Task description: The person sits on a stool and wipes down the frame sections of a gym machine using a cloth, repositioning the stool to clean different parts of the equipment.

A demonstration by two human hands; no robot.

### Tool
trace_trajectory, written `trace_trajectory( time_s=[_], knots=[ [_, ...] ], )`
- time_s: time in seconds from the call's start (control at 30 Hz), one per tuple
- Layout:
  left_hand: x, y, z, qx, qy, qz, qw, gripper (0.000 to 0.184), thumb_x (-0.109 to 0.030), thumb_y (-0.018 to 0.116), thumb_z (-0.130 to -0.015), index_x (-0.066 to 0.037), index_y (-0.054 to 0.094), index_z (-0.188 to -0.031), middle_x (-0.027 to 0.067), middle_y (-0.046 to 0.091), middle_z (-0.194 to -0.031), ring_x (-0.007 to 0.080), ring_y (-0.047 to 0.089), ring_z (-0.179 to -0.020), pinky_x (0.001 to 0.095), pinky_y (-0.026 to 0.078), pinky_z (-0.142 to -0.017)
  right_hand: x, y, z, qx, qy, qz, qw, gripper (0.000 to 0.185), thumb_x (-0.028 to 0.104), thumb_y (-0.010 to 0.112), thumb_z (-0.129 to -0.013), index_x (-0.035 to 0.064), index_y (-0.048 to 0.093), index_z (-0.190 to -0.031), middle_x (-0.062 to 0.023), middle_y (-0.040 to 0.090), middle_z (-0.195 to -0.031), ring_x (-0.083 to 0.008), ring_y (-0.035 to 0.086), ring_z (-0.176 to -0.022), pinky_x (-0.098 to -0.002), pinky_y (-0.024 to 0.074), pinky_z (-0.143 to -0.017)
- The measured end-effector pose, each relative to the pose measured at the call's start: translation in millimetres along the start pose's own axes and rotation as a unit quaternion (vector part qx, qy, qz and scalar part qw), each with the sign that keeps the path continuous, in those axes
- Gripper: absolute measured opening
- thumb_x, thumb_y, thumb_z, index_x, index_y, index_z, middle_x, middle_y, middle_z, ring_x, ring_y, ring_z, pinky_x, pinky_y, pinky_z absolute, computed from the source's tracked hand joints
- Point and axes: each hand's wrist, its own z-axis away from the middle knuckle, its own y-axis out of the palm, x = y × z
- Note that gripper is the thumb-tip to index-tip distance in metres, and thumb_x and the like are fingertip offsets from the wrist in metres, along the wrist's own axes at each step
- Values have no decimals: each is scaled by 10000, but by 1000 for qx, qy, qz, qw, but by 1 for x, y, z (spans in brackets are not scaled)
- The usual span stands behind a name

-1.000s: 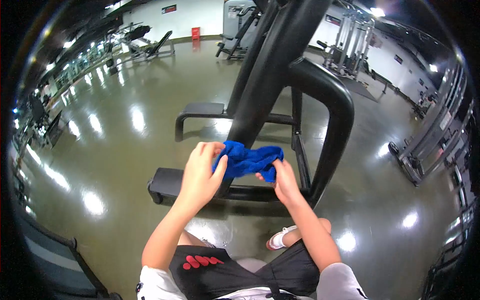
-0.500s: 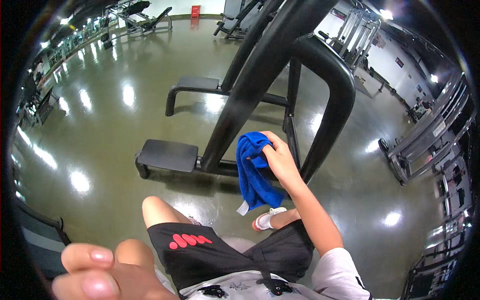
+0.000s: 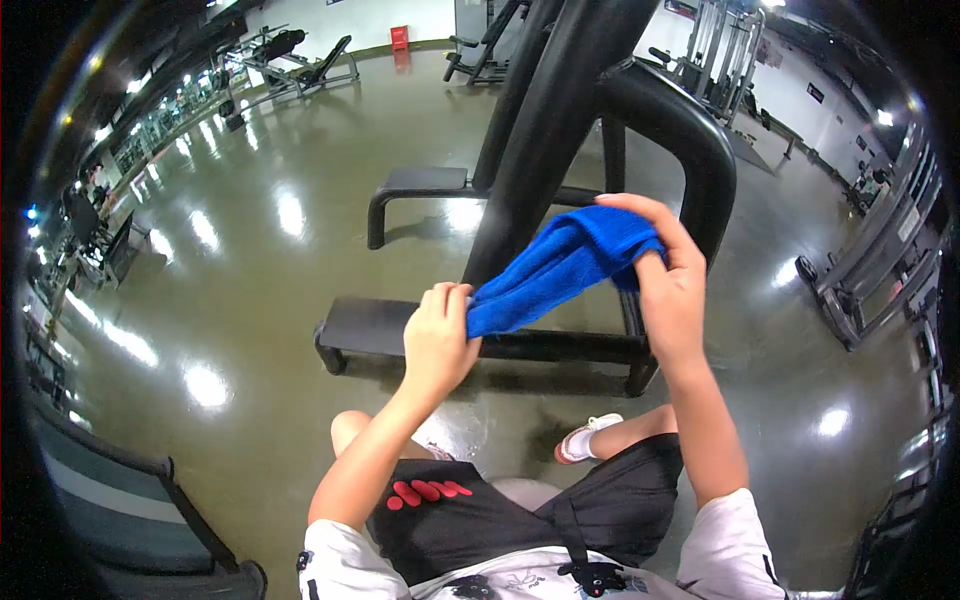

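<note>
A blue cloth [image 3: 565,268] is stretched slantwise between my two hands, in front of a black metal gym frame [image 3: 545,130]. My left hand [image 3: 441,335] is closed on its lower left end. Higher up on the right, my right hand [image 3: 670,285] grips the bunched upper end, with thumb and fingers around the fabric. The cloth hides part of the frame's thick slanted post. Just behind my left hand lies a flat black foot plate [image 3: 370,325] at the base of the frame.
A second foot plate [image 3: 427,179] stands farther back. Cable machines [image 3: 715,60] are at the upper right and a metal rack [image 3: 880,255] at the right. A dark padded object [image 3: 120,510] is at the lower left, and a red box [image 3: 400,38] by the far wall.
My left hand has come up from the lower left and taken hold of the cloth's end. The cloth, which hung from my right hand, is now drawn out and raised. My right hand has moved up and right.
</note>
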Motion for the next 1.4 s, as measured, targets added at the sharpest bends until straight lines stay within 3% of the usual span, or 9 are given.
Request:
trace_trajectory(
  time_s=[0.2, 0.4, 0.47, 0.77, 0.83, 0.93, 1.1, 1.17, 1.4],
  knots=[
    [41, -5, -46, 77, -123, 2, 989, 206, -100, 650, -651, -73, 577, -842, 110, 536, -806, 287, 549, -833, 369, 453, -677, -40, -50, -10, -64, 2, 428, 901, 250, 58, 563, -688, 121, 686, -897, -99, 526, -972, -284, 443, -1030, -360, 365, -889],
    [65, -20, -155, -26, -177, 151, 972, 239, -86, 574, -669, -2, 611, -890, 163, 642, -770, 251, 652, -726, 353, 508, -671, -48, -55, -22, 9, 195, 243, 950, 256, 31, 531, -738, 39, 673, -952, -60, 613, -898, -82, 527, -752, -227, 426, -669],
    [55, -27, -205, -88, -246, 266, 928, 335, -90, 560, -681, 39, 546, -989, 223, 633, -852, 292, 653, -780, 361, 519, -701, -51, -38, -30, -188, 77, -7, 979, 251, 4, 499, -780, 37, 671, -960, -60, 590, -901, -101, 531, -782, -230, 424, -709],
    [-27, 16, -262, -77, -94, 423, 898, 368, -163, 409, -822, 15, 486, -1134, 285, 577, -1030, 426, 537, -1018, 422, 416, -872, -56, 43, -72, -184, -256, 336, 888, 549, 20, 554, -760, 33, 418, -1292, -217, 281, -1267, -360, 356, -1166, -387, 329, -973],
    [-3, 37, -256, -191, 224, 159, 942, 324, -186, 410, -849, 3, 491, -1100, 287, 572, -998, 457, 526, -977, 432, 437, -806, -70, 46, -76, -174, -274, 362, 874, 592, -1, 554, -722, 23, 408, -1295, -223, 307, -1230, -384, 350, -1144, -432, 321, -972],
    [-12, 26, -233, -47, 31, 381, 923, 270, -191, 437, -861, -7, 494, -1050, 272, 573, -929, 462, 526, -925, 436, 444, -750, -79, 42, -80, -191, -288, 445, 826, 572, -10, 544, -721, 28, 418, -1278, -216, 317, -1200, -361, 370, -1104, -435, 340, -941],
    [4, 44, -198, -72, 124, 324, 935, 259, -201, 425, -870, -12, 496, -1031, 241, 586, -925, 437, 549, -904, 434, 434, -747, -109, 55, -74, -215, -283, 380, 854, 508, 0, 564, -684, 30, 477, -1184, -243, 335, -1124, -424, 370, -1002, -509, 345, -858],
    [1, 51, -178, -41, -95, 327, 940, 316, -208, 417, -860, -24, 497, -1105, 213, 584, -1019, 398, 547, -963, 452, 379, -861, -122, 61, -61, -218, -264, 374, 862, 532, -9, 564, -692, 22, 440, -1208, -290, 307, -1155, -469, 344, -1032, -557, 319, -875],
    [25, 102, -104, -169, -49, 145, 974, 413, -279, 416, -841, -1, 500, -1136, 199, 552, -1077, 371, 486, -1033, 474, 243, -981, -200, 99, 9, -174, -150, 296, 927, 641, -28, 540, -747, -14, 242, -1314, -346, 196, -1276, -486, 225, -1202, -545, 189, -1005]
  ],
)
